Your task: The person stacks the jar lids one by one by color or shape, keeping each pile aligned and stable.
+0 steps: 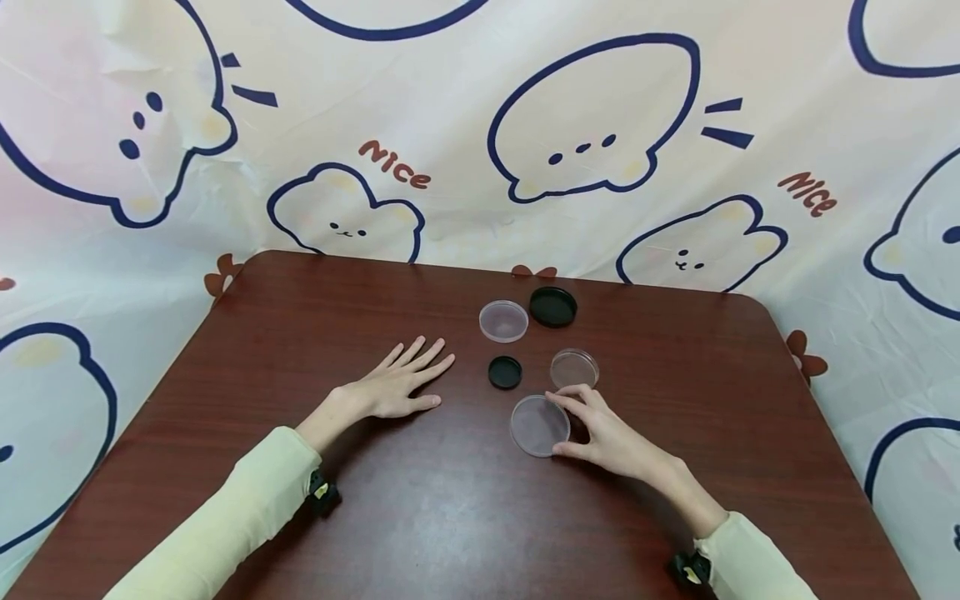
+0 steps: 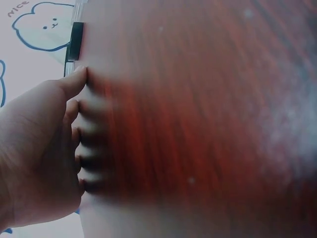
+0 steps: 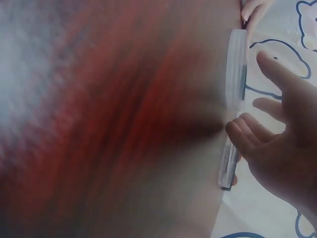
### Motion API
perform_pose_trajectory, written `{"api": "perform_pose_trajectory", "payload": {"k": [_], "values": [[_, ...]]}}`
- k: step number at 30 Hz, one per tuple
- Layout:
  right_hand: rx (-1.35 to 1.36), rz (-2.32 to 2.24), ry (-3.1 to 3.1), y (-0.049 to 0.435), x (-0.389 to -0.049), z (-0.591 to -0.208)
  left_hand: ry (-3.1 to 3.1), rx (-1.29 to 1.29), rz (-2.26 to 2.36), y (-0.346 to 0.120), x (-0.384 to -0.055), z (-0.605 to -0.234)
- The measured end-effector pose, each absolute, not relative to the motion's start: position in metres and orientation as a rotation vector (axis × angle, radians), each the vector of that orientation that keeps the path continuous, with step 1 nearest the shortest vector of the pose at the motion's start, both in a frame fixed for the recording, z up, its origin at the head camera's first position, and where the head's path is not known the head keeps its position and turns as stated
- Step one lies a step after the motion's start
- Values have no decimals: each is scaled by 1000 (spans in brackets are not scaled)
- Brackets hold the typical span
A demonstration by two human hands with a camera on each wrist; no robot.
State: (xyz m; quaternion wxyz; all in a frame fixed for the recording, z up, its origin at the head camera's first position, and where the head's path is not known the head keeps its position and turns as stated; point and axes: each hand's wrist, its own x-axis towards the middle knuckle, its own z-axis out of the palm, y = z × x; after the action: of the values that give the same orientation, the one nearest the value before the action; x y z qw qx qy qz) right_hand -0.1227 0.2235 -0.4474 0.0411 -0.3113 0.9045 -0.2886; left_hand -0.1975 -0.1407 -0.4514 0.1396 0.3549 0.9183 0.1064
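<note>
My left hand (image 1: 401, 387) lies flat on the brown table with fingers spread, holding nothing. In the left wrist view, its fingertips (image 2: 79, 134) touch the tabletop. My right hand (image 1: 600, 429) is at the right edge of a shallow clear round dish (image 1: 538, 427), thumb and forefinger spread along its rim. From the right wrist, the thumb (image 3: 270, 69) appears slightly above that dish (image 3: 236, 64), which lies on the table. Just behind the hand is another clear round dish (image 1: 573, 367). A small black round dish (image 1: 505, 372) sits between the hands.
Farther back stand a clear round dish (image 1: 503, 321) and a larger black dish (image 1: 553, 307), side by side near the table's (image 1: 360, 308) far edge. A cloth (image 1: 450, 108) printed with cartoon figures hangs behind and along the sides. Each wrist wears a small black device (image 1: 322, 492).
</note>
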Motion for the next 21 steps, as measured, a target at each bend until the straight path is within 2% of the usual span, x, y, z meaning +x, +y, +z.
{"api": "perform_pose_trajectory", "payload": {"k": [21], "values": [[-928,-923,2771,221,-130,-459,2631,1060,352,-143,-199,-449]]}}
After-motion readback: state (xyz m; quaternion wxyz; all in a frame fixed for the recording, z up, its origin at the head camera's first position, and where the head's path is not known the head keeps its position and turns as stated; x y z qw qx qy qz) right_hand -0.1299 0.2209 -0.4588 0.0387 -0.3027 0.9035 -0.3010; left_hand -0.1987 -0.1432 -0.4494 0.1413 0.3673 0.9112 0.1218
